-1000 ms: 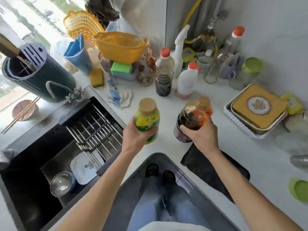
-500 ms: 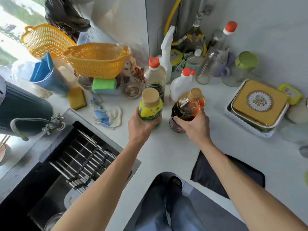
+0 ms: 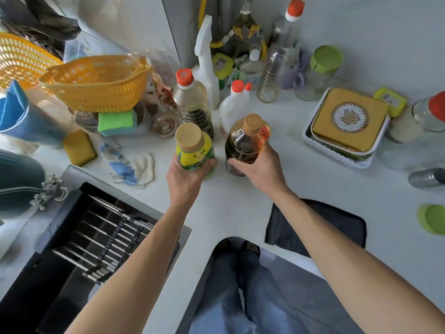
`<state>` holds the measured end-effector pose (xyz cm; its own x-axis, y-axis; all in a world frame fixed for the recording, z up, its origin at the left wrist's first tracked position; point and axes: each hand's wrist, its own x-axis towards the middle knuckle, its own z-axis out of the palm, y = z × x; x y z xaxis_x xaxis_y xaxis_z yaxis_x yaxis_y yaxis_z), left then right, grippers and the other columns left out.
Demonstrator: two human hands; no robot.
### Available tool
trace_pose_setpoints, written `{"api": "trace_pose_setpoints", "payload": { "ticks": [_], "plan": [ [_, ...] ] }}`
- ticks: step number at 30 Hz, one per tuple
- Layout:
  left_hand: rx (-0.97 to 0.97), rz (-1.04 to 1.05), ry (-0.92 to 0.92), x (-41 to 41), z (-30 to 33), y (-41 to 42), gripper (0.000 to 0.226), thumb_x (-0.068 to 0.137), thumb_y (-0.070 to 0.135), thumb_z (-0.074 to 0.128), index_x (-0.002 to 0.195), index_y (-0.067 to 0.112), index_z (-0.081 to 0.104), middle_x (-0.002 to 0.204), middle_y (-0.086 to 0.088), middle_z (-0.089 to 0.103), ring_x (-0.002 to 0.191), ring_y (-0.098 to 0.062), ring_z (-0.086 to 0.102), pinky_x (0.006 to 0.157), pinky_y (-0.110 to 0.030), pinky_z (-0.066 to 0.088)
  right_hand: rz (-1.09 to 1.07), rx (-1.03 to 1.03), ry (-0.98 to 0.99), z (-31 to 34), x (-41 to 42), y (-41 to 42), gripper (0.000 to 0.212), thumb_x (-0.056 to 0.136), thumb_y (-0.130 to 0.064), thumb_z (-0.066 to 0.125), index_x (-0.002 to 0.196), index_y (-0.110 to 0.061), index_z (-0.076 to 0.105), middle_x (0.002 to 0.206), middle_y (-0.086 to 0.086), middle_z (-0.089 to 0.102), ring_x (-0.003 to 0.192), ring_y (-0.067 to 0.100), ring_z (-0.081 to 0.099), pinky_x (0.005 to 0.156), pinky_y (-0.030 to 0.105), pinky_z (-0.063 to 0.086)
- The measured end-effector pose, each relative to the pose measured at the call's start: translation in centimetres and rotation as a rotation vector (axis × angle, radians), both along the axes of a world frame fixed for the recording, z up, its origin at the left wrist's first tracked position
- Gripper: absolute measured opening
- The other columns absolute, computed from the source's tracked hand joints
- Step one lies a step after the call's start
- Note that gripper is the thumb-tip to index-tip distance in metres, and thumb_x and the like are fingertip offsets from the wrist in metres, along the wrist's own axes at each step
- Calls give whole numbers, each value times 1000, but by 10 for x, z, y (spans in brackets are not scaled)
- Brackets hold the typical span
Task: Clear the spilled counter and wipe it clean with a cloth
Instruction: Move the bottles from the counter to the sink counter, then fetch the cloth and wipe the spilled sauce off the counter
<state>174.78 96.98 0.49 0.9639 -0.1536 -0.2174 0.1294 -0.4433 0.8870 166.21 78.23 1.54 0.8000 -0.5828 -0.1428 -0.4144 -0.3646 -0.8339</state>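
My left hand (image 3: 186, 175) grips a yellow-labelled bottle (image 3: 194, 150) with a tan cap, upright near the back of the white counter (image 3: 240, 208). My right hand (image 3: 261, 171) grips a dark brown sauce bottle (image 3: 244, 143) with a tan cap, just right of the first. Both bottles stand close in front of a red-capped bottle of dark liquid (image 3: 192, 104) and a white red-capped jug (image 3: 234, 104). A dark cloth (image 3: 337, 227) lies flat at the counter's front edge under my right forearm. A crumpled white and blue rag (image 3: 130, 166) lies left of my left hand.
A black sink (image 3: 72, 249) with a metal rack lies at the left, its tap (image 3: 48, 189) beside it. Orange baskets (image 3: 96, 85), sponges (image 3: 118, 122) and a spray bottle (image 3: 206, 59) crowd the back. A gold tin in a white tray (image 3: 346, 119) and a green lid (image 3: 431, 219) sit right.
Both hands have carried their bottles away from me toward the row of bottles at the back. The view has shifted right and forward.
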Motion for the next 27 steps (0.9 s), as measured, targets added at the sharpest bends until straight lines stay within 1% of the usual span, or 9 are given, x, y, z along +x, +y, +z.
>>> {"api": "trace_pose_setpoints", "payload": {
  "ticks": [3,6,8,10,12,15,18,21,27],
  "plan": [
    [21,-11,-13,1,1,1,53,64,55,92,105,53,57,95,40,68,90,18,63,71,-6,48,2,-29,3,2,-4,2,97,65,-63,82,146,-24,46,132,-9,68,115,4,62,87,3,40],
    [59,-25,-16,-1,0,3,64,67,55,91,121,36,61,102,26,70,97,7,65,83,-22,53,57,-37,-10,3,-22,4,93,81,-36,83,158,-23,32,145,-3,61,126,8,55,96,3,36],
    [62,-33,20,-9,-2,9,71,73,51,90,132,28,59,117,15,71,109,-6,67,95,-31,54,85,-20,-6,2,-50,7,81,90,-25,75,159,-26,33,154,-5,53,135,5,49,105,1,32],
    [96,-17,84,-31,-3,18,78,81,46,85,148,25,51,142,6,63,129,-13,59,107,-36,50,67,-60,41,-3,-90,11,60,95,-21,67,152,-25,45,152,-9,53,137,5,49,114,21,41],
    [156,5,130,-65,-6,28,76,92,37,76,157,21,41,157,0,52,141,-17,52,117,-43,46,-55,-103,122,-12,-132,17,41,97,-20,62,137,-22,59,137,-9,61,124,7,58,103,36,52],
    [221,-152,134,-120,-13,32,57,102,28,60,156,24,44,158,2,49,144,-20,49,121,-46,42,-205,-135,299,-24,-172,26,24,98,-25,61,121,-19,65,117,-7,65,107,13,63,90,35,54],
    [329,-538,32,-154,-27,19,53,104,28,54,156,25,45,161,7,45,151,-15,39,125,-36,33,-143,-139,477,-34,-180,32,36,99,-43,59,127,-21,58,121,-6,62,113,18,59,80,32,53],
    [427,-833,-89,-159,-44,-4,60,107,29,48,164,20,32,171,6,27,161,-12,15,131,-32,20,-122,-258,604,-41,-169,38,56,92,-62,59,126,-18,53,119,-3,60,110,21,58,70,36,54],
    [612,-1103,-298,-152,-65,-26,67,106,20,44,167,14,18,176,-3,1,163,-22,-11,134,-46,6,-178,-420,702,-51,-151,42,59,87,-65,67,112,-14,52,102,3,60,95,23,60,57,34,47]
  ]
}}
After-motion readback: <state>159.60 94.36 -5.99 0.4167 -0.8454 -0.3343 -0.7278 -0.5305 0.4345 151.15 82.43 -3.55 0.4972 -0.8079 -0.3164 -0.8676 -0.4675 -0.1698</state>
